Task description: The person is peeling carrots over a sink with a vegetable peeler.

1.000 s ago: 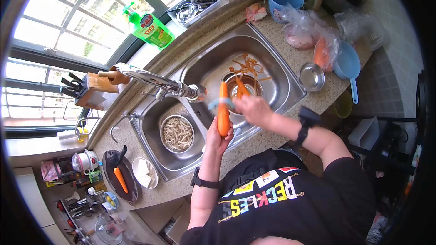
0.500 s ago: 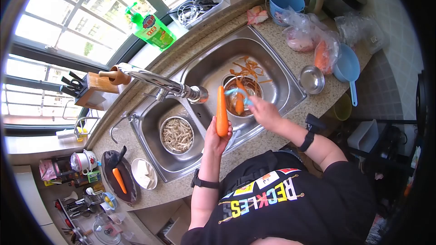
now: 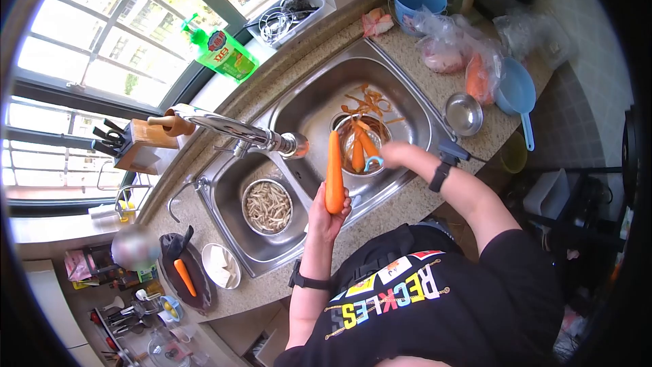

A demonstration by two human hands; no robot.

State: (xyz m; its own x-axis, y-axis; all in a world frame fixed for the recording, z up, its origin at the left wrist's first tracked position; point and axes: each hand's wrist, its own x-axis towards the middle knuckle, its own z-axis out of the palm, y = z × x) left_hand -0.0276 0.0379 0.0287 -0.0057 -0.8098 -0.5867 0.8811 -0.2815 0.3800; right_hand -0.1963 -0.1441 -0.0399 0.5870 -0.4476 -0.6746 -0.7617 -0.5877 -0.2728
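Note:
My left hand (image 3: 327,216) is closed around the thick end of an orange carrot (image 3: 334,175), which points up and away over the front of the larger sink basin. To its right, my right hand (image 3: 399,155) grips a light blue peeler (image 3: 373,162), held apart from the carrot. Below the peeler, a metal bowl (image 3: 348,143) in the basin holds carrots (image 3: 367,140). Orange peelings (image 3: 370,100) lie on the basin floor behind the bowl. My right fingers are partly blurred.
In the smaller basin stands a bowl of pale strips (image 3: 267,206). The faucet (image 3: 258,137) reaches over the divider. On the counter are a white bowl (image 3: 221,266), a dark tray with a carrot (image 3: 184,277), a small metal bowl (image 3: 464,114), plastic bags (image 3: 445,51) and a blue dipper (image 3: 516,88).
My right hand and the peeler have moved right and toward me, away from the carrot. My left hand and its carrot have shifted slightly toward me in view.

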